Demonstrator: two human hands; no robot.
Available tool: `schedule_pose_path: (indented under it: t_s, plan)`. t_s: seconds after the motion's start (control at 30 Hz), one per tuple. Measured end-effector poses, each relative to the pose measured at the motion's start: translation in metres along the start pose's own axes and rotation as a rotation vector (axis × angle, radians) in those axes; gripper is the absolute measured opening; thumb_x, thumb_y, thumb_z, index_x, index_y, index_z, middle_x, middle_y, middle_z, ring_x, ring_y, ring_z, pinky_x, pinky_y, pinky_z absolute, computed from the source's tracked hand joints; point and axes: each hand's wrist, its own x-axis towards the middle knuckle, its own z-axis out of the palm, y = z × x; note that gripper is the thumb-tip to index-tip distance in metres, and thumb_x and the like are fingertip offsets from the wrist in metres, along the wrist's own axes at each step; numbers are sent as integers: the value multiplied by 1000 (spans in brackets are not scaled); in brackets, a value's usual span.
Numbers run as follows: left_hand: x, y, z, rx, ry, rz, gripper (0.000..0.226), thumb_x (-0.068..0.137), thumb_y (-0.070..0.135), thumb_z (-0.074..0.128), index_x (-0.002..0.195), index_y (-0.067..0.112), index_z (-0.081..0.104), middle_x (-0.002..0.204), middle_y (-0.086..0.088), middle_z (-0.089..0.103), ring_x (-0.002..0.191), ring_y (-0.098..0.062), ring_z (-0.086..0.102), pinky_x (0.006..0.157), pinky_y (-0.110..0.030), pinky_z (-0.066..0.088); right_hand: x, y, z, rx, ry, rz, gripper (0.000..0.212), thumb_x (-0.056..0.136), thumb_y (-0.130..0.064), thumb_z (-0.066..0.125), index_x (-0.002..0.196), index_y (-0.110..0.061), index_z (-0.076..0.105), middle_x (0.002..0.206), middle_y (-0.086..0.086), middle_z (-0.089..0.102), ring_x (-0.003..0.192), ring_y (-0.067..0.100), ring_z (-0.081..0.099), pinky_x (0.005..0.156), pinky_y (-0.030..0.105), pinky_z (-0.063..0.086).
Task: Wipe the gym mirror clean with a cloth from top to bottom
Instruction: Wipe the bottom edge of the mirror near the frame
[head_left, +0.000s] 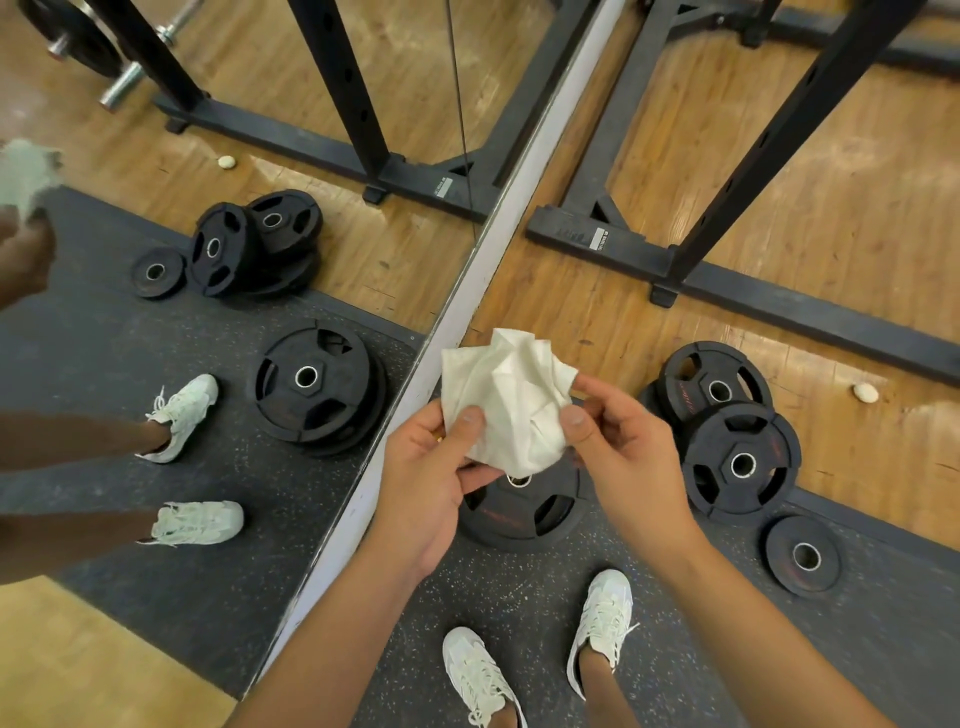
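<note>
Here the person stands on the dark rubber mat (519, 597) in pale laced shoes (605, 623), just beside the mirror (104, 338), which fills the left of the scene. A white strip (467, 312) along the mirror's foot runs from near left to far right.

Both hands are raised in front of the body with a crumpled white cloth (511, 400) between them, held in the air and not on the glass. The left hand (431, 483) pinches the cloth's left side, thumb on top and fingers curled beneath. The right hand (628, 457) pinches its right side between thumb and fingertips.

Below the hands a black weight plate (524, 512) lies flat on the mat. To the right lie two overlapping plates (740, 462), with a small plate (805, 556) nearer. Farther off, a black rack (727, 280) stands on the wooden floor (831, 218).
</note>
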Motion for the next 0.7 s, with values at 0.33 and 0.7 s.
schedule_pose_path:
  t_s: [0.33,0.7]
  plan:
    - [-6,2,-7,306,-52,125,25,82,24,78,105,18,72,99,-3,79,96,-22,76,72,-34,64,-3,-4,-7,-30,-33,21,9,89,-44,72,97,-39,74,103,0,70,95,12,66,79,24,54]
    - [-8,8,1,88,112,-178,32,90,39,62,108,15,74,106,-9,78,96,-23,75,70,-43,63,-10,-8,-19,171,-82,-33,15,98,-15,59,102,-2,66,117,-3,75,104,8,70,84,21,54]
